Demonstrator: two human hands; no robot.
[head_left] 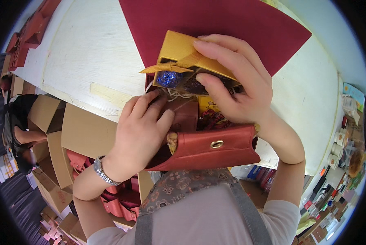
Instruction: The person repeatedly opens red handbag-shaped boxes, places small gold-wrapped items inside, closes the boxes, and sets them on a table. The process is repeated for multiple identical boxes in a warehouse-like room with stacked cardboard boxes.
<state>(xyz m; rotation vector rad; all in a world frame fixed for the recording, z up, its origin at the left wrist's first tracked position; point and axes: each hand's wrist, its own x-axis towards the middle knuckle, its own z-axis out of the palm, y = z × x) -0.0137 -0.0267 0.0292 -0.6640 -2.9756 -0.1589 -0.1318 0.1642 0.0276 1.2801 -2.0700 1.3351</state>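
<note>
My right hand [242,75] is closed round a gold gift box [179,47] with a gold ribbon bow and a see-through side showing blue foil-wrapped pieces. The box is held tilted above a dark red gift box whose wide lid [215,24] stands open behind it. My left hand [138,126] reaches into the open box, its fingertips partly hidden beside a brownish-red package [185,114] and pale paper shreds [176,94]. A yellow-and-red packet [211,112] lies to the right of that. At the near edge sits a red leather-like case [215,149] with a metal eyelet.
White table [89,53] under the box. Open cardboard cartons [85,126] stand at the left, one holding red bags [117,208]. More red bags [32,32] lie at the far left, near another person [23,130]. Cups and small goods [334,157] crowd the right.
</note>
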